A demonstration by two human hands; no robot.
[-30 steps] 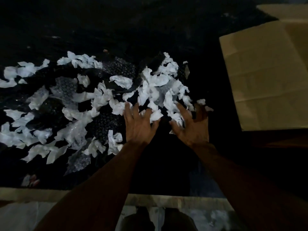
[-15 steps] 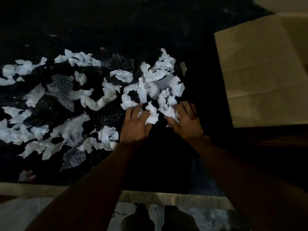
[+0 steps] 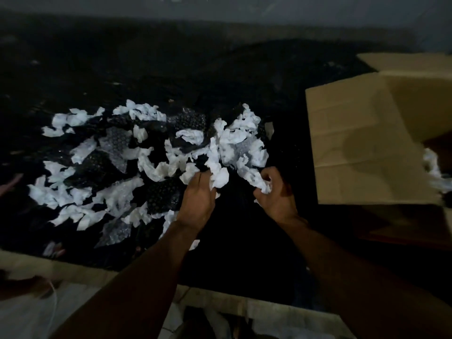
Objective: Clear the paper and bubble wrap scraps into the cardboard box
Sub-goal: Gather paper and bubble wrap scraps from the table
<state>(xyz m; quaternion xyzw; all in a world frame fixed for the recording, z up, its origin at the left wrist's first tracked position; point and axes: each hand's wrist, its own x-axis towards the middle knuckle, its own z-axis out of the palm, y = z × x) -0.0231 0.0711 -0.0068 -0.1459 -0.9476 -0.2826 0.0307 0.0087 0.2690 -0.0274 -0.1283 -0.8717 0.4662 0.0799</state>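
Crumpled white paper scraps (image 3: 234, 140) and clear bubble wrap pieces (image 3: 115, 143) lie scattered over a black sheet (image 3: 220, 81). My left hand (image 3: 197, 199) curls its fingers round a wad of white paper at the near edge of the pile. My right hand (image 3: 276, 194) grips another bunch of paper, fingers closed over it. The open cardboard box (image 3: 362, 143) stands to the right, a flap toward me, with some white scraps (image 3: 434, 167) inside.
A pale ledge (image 3: 73, 270) runs along the near edge of the black sheet. The far part of the sheet is dark, with a grey wall (image 3: 220, 8) behind it. A dark brown surface (image 3: 403, 226) lies below the box.
Both hands went from spread flat over the scraps to closed round bunches of paper, drawing the pile together. The view tilted up, showing more of the box.
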